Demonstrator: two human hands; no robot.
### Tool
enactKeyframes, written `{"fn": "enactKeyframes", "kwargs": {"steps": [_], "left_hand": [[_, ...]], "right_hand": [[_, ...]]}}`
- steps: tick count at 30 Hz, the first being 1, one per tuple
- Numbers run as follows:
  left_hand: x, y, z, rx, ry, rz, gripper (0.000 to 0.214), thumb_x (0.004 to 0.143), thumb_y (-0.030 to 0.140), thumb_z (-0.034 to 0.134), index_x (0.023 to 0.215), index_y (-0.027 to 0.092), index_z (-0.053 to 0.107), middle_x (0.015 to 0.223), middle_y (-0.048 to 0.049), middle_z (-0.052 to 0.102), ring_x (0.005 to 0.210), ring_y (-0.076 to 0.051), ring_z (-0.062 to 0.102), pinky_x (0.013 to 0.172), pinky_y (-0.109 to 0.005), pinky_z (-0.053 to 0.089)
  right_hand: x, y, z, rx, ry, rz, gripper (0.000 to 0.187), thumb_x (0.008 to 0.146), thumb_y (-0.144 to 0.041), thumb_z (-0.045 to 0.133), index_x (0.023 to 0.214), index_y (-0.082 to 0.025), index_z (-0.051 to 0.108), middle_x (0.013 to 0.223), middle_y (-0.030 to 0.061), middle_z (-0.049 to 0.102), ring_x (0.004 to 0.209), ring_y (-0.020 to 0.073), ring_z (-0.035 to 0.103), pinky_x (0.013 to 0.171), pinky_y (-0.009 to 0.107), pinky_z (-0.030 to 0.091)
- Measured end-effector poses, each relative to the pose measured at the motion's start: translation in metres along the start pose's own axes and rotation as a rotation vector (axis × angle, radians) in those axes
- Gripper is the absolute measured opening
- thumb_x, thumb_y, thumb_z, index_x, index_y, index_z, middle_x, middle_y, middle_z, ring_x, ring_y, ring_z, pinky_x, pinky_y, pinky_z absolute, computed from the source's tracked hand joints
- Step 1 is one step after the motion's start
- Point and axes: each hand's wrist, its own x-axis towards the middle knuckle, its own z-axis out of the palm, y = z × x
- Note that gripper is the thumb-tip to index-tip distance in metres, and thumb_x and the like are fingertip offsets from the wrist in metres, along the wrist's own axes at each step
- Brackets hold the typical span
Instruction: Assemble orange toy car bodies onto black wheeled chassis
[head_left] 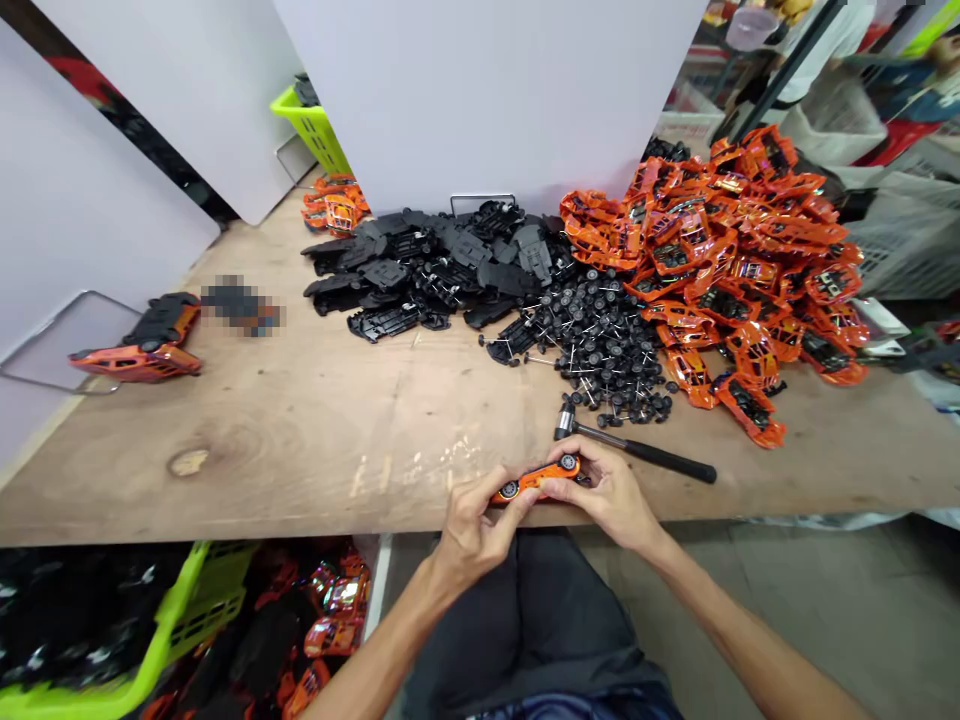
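Note:
An orange toy car with black wheels is held on its side near the table's front edge. My left hand grips its left end, with thumb and fingers closed on it. At the other end my right hand pinches it around the right wheel. Just behind my right hand lies a hammer with a black handle and a metal head. Beyond it spreads a pile of black wheels on metal axles. Orange car bodies are heaped at the right, and black car bases lie at the back middle.
Assembled toy cars lie at the left of the wooden table. White boards stand behind. A green basket with black parts is below the front edge at left; another green basket stands at the back. People are at the far right.

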Motion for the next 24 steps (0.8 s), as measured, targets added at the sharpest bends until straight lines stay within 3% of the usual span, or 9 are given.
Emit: {"fn": "enactKeyframes", "kwargs": {"steps": [2,4,7,10,14,17,24], "left_hand": [[0.003,0.003,-0.005,0.037,-0.044,0.018,0.018,0.098,0.028,0.066,0.112,0.019,0.072,0.099,-0.0066,0.082,0.081,-0.018,0.077,0.075,-0.026,0.059],[0.009,0.008,-0.010,0.083,-0.166,0.016,0.021,0.100,0.029,0.063,0.118,0.020,0.069,0.102,-0.0065,0.081,0.083,-0.018,0.077,0.074,-0.025,0.058],[0.018,0.015,-0.010,0.243,-0.251,0.062,0.029,0.096,0.038,0.070,0.117,0.019,0.065,0.098,-0.0072,0.080,0.081,-0.020,0.076,0.069,-0.027,0.056],[0.021,0.014,0.003,0.454,-0.164,0.125,0.037,0.087,0.049,0.078,0.102,0.019,0.063,0.085,-0.0064,0.078,0.071,-0.023,0.075,0.060,-0.029,0.052],[0.016,0.008,0.020,0.614,-0.042,0.181,0.018,0.092,0.035,0.072,0.092,0.022,0.060,0.079,-0.0041,0.076,0.069,-0.021,0.074,0.059,-0.028,0.050],[0.011,0.007,0.025,0.610,0.030,0.192,0.014,0.091,0.031,0.071,0.089,0.023,0.060,0.079,-0.0029,0.076,0.068,-0.019,0.073,0.060,-0.027,0.049],[0.009,0.008,0.025,0.394,0.127,0.001,0.028,0.081,0.035,0.084,0.095,0.022,0.064,0.092,-0.0032,0.079,0.078,-0.019,0.075,0.070,-0.027,0.056]], "right_hand": [[0.000,-0.002,0.002,0.010,0.016,0.001,0.031,0.083,-0.044,0.084,0.100,-0.023,0.069,0.092,0.0001,0.068,0.084,0.0180,0.062,0.076,0.029,0.049],[0.000,-0.003,0.004,0.012,0.031,-0.006,0.030,0.083,-0.044,0.084,0.097,-0.023,0.070,0.090,0.0000,0.067,0.082,0.0174,0.060,0.074,0.029,0.048],[-0.002,-0.001,0.006,0.018,0.046,-0.031,0.028,0.084,-0.045,0.082,0.095,-0.022,0.069,0.090,0.0003,0.067,0.082,0.0177,0.060,0.073,0.029,0.047],[-0.003,0.002,0.006,0.004,0.047,-0.041,0.029,0.086,-0.046,0.081,0.096,-0.022,0.068,0.087,-0.0007,0.066,0.079,0.0172,0.060,0.072,0.028,0.046],[-0.004,0.003,0.004,-0.045,0.049,-0.050,0.033,0.083,-0.046,0.084,0.098,-0.022,0.067,0.090,-0.0009,0.067,0.081,0.0173,0.061,0.075,0.028,0.047],[-0.006,0.003,0.004,-0.036,0.055,-0.076,0.034,0.081,-0.047,0.085,0.097,-0.022,0.067,0.089,-0.0009,0.067,0.081,0.0174,0.061,0.074,0.029,0.048],[-0.004,0.000,0.005,-0.029,0.037,-0.058,0.030,0.082,-0.043,0.082,0.101,-0.023,0.071,0.094,-0.0004,0.070,0.085,0.0181,0.062,0.076,0.028,0.047]]}}
